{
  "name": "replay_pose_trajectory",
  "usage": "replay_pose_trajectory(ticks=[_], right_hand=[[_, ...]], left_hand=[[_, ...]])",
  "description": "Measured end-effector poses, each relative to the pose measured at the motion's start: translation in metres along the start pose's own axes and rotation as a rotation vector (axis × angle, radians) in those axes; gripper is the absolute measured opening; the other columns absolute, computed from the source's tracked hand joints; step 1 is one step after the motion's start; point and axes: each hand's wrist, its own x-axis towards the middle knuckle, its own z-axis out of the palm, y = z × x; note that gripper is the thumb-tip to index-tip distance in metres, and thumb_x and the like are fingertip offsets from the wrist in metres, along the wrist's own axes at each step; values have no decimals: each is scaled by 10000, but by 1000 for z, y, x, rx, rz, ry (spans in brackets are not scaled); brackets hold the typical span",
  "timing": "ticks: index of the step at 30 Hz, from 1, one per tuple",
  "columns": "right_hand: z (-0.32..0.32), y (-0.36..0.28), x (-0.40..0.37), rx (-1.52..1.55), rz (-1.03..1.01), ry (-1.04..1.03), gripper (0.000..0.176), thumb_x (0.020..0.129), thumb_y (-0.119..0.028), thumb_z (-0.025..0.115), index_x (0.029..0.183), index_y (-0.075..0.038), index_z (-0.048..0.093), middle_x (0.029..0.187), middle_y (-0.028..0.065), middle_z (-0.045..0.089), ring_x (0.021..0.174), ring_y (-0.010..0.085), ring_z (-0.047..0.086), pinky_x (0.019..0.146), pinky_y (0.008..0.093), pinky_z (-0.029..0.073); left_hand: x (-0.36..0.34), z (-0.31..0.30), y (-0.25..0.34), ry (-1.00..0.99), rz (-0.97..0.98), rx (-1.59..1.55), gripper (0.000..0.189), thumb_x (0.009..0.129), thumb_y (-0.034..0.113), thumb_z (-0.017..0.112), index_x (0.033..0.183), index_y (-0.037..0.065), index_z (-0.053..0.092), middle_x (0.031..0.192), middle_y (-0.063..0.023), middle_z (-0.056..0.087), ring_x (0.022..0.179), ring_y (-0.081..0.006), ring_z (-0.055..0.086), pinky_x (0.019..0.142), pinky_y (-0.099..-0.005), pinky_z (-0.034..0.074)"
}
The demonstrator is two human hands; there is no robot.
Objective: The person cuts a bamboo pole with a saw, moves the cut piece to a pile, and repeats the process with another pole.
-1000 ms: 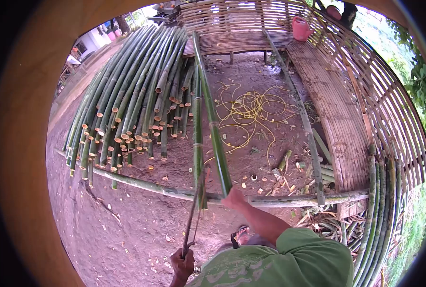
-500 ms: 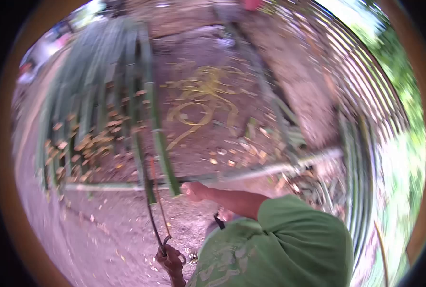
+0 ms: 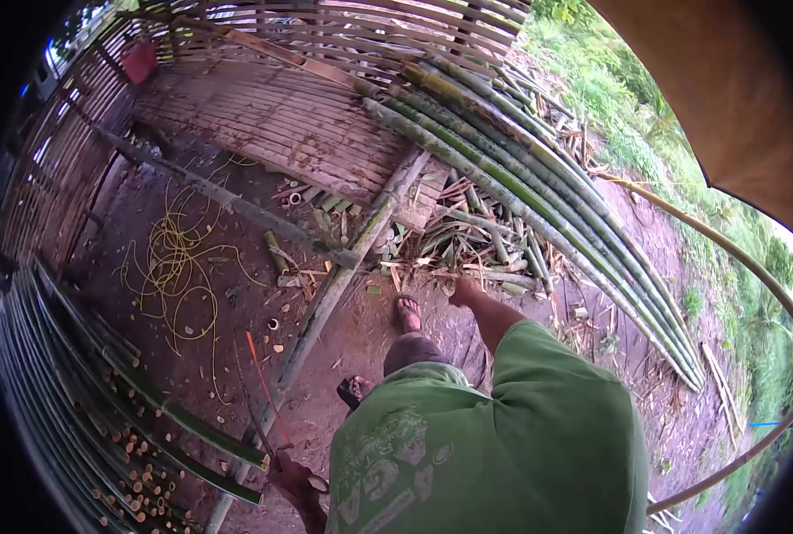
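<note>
My left hand (image 3: 295, 479), low on the left, is closed around the handle of a hacksaw. The hacksaw (image 3: 267, 387) has a dark thin bar and an orange-red strip, both pointing forward over the ground. My right hand (image 3: 465, 292) is stretched out ahead, fingers curled together, with nothing visible in it. Beyond it lies a heap of split bamboo offcuts (image 3: 477, 233). To the left of the saw, a stack of green bamboo poles (image 3: 85, 392) has its cut ends toward me.
A long pole (image 3: 330, 298) crosses the ground diagonally by my feet. Yellow cord (image 3: 169, 276) lies tangled at left. Behind are a slatted bamboo platform (image 3: 281, 133) and a slatted wall (image 3: 343, 27). More long bamboo poles (image 3: 539, 196) lean at right.
My view has swung right, from the stacked poles toward the offcuts and leaning bamboo. My right hand has left the pole ends beside it; the saw stays in my left hand.
</note>
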Motion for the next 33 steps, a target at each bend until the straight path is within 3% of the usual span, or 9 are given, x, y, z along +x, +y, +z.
replay_pose_trajectory(ticks=[2, 5, 7, 10, 16, 22, 28, 29, 33], right_hand=[[-37, 40, 16, -74, 45, -118, 449, 634, -255, 726, 1022, -45, 644, 1009, 194, 664, 982, 310, 651, 830, 387, 536], [-54, 104, 88, -59, 145, 103, 581, 673, -201, 701, 1200, -20, 535, 1222, 176, 555, 1201, 312, 498, 1018, 393, 420], [-113, 103, 105, 79, 202, 254, 753, 701, -133, 678, 1375, -39, 356, 1368, 170, 410, 1269, 339, 401, 1037, 400, 391], [-149, 119, 162, 42, 83, 475, 763, 687, -86, 666, 1376, -43, 342, 1400, 153, 380, 1289, 329, 383, 1078, 423, 327], [-152, 134, 230, 86, 62, 566, 676, 629, -53, 700, 1260, -42, 459, 1213, 173, 489, 1111, 352, 497, 943, 422, 429], [-147, 126, 204, 73, -67, 591, 529, 618, -242, 757, 1046, -46, 516, 1040, 182, 538, 1031, 369, 522, 878, 475, 436], [-115, 138, 190, -10, -180, 197, 626, 585, -273, 765, 1157, -99, 579, 1057, 158, 621, 1051, 356, 572, 956, 425, 446], [-117, 137, 201, 45, -23, -117, 682, 562, -284, 772, 1187, -107, 566, 1064, 169, 650, 1027, 350, 614, 929, 408, 484], [-118, 119, 171, -30, -14, -101, 582, 600, -243, 734, 1149, -114, 590, 1035, 178, 672, 1005, 349, 636, 859, 430, 508]], left_hand=[[10, 25, 17, -6, -19, -16, 305, 943, 277, 528, 707, 113, 423, 482, 25, 353, 363, -96, 379, 333, -279, 334], [26, 63, 30, 57, -84, -54, 293, 956, 282, 520, 726, 136, 411, 475, 38, 320, 346, -83, 340, 309, -264, 309], [37, 85, 37, 55, -130, -44, 284, 963, 293, 516, 748, 144, 408, 472, 47, 303, 337, -69, 320, 297, -258, 283], [27, 124, 67, 33, -164, -94, 268, 968, 312, 519, 787, 149, 405, 468, 57, 284, 325, -55, 296, 282, -252, 242], [18, 178, 108, 33, -164, 2, 261, 959, 309, 539, 801, 149, 408, 470, 63, 267, 322, -57, 301, 311, -246, 254], [15, 220, 113, 27, -165, 103, 371, 934, 366, 561, 698, 107, 437, 474, 32, 345, 351, -98, 344, 364, -293, 344], [25, 221, 89, 11, -51, 336, 392, 911, 397, 585, 700, 84, 482, 469, 20, 391, 357, -99, 398, 379, -283, 373], [20, 222, 92, 21, -44, 372, 401, 922, 378, 572, 682, 66, 494, 473, 6, 411, 368, -107, 423, 378, -292, 372], [23, 215, 96, 25, 20, 475, 431, 941, 335, 550, 643, 26, 519, 471, -24, 451, 383, -123, 471, 377, -311, 369]])
